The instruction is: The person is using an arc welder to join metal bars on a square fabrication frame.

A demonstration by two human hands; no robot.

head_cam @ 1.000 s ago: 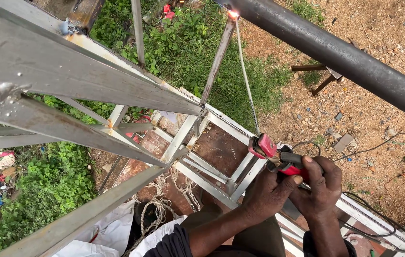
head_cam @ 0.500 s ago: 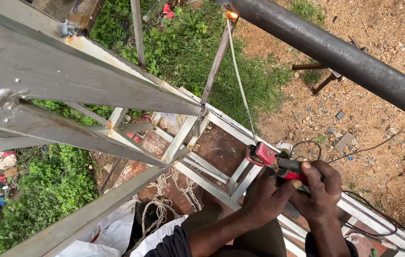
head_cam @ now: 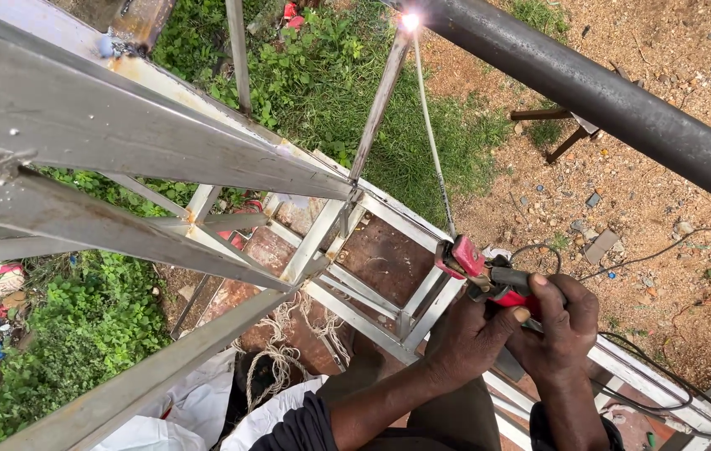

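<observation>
A red electrode holder sits low and right of centre, gripped by both hands: the right hand wraps its handle with fingers curled tight around it, hiding most of the grip, and the left hand presses in beside it, thumb against the red body, its fingers mostly folded out of sight beneath. From the holder's clamp a thin welding rod rises steeply to a bright white arc at the top edge, where a slanting metal bar meets a dark round pipe; the glare washes out the joint itself. A black cable loops from under the hands toward the lower right and is cut off by the border. Grey angle-iron frame members cross the left half close to the camera, blurred and cut off at the left. Far below lie a pale rectangular frame over rusty sheet, coiled rope, white cloth, green weeds and bare gravelly ground with a small dark stand too small to make out well
</observation>
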